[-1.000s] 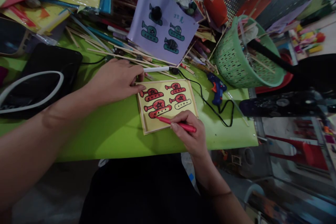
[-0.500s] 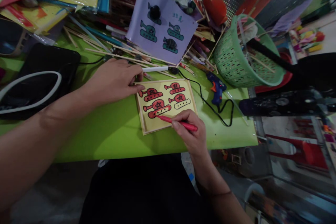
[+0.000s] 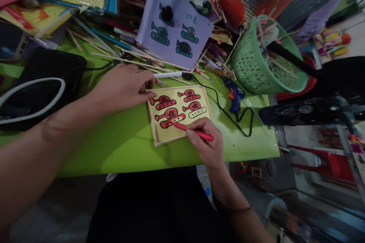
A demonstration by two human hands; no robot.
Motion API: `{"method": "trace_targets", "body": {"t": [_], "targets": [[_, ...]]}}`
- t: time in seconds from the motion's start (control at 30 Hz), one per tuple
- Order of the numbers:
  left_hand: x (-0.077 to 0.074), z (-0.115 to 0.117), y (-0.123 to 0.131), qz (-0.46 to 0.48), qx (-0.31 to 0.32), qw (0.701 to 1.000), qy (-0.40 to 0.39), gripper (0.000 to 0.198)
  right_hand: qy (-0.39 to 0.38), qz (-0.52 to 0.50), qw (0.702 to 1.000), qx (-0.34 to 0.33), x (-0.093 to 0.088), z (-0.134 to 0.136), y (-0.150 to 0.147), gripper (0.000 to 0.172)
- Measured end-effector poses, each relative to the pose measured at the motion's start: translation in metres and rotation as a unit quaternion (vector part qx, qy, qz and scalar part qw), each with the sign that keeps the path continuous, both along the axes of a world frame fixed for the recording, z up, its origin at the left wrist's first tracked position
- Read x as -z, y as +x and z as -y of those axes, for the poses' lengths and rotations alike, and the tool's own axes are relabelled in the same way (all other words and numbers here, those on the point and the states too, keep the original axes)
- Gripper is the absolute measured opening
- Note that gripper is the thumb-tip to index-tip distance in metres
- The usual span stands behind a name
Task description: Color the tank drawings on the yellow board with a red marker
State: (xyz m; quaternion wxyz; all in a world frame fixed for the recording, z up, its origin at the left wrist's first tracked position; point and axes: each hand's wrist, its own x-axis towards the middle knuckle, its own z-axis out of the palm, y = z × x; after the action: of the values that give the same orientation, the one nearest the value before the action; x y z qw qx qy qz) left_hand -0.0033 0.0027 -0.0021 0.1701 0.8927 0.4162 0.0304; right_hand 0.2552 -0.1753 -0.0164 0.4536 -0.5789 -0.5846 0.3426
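Observation:
My right hand (image 3: 207, 142) grips a red felt-tip pen (image 3: 199, 134), its tip on the lower left drawing of a yellow card (image 3: 168, 136) with a pale wooden frame. Four black-outlined pictures are on the card, mostly coloured red. The base of the lower right one is plain yellow, and the base under the pen is partly red. At the card's upper left corner is my left hand (image 3: 128, 85), thumb on the edge and fingers curled. A white pen-like stick (image 3: 168, 74) extends from beside its fingertips; whether they touch it I cannot tell.
Behind the card stands a purple sheet (image 3: 176, 26) with similar green drawings, among thin wooden sticks (image 3: 122, 59). A blue glue gun (image 3: 235, 97) with a black cord lies right, near a green basket (image 3: 256, 64). A black case (image 3: 54, 68) is at left.
The red pen's tip has shifted very slightly on the lower left drawing. My left hand stays at the card's corner; the whole view has drifted a little.

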Motion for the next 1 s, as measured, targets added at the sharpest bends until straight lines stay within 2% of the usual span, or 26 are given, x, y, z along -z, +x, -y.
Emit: {"method": "trace_targets", "body": {"t": [0.27, 0.53, 0.8, 1.0], "targets": [[0.011, -0.002, 0.0, -0.002, -0.002, 0.999, 0.035, 0.025, 0.013, -0.008, 1.0, -0.009, 0.002, 0.002, 0.002, 0.007], [0.0, 0.001, 0.001, -0.011, -0.003, 1.0, 0.005, 0.025, 0.015, -0.007, 1.0, -0.015, 0.001, 0.001, 0.001, 0.009], [0.007, -0.004, 0.001, 0.0, -0.003, 1.0, 0.017, 0.025, 0.004, 0.003, 1.0, 0.0, 0.001, 0.001, 0.001, 0.004], [0.007, -0.004, 0.001, -0.012, -0.005, 1.0, 0.013, 0.026, 0.011, -0.005, 1.0, -0.003, -0.001, -0.002, -0.001, 0.008]]}}
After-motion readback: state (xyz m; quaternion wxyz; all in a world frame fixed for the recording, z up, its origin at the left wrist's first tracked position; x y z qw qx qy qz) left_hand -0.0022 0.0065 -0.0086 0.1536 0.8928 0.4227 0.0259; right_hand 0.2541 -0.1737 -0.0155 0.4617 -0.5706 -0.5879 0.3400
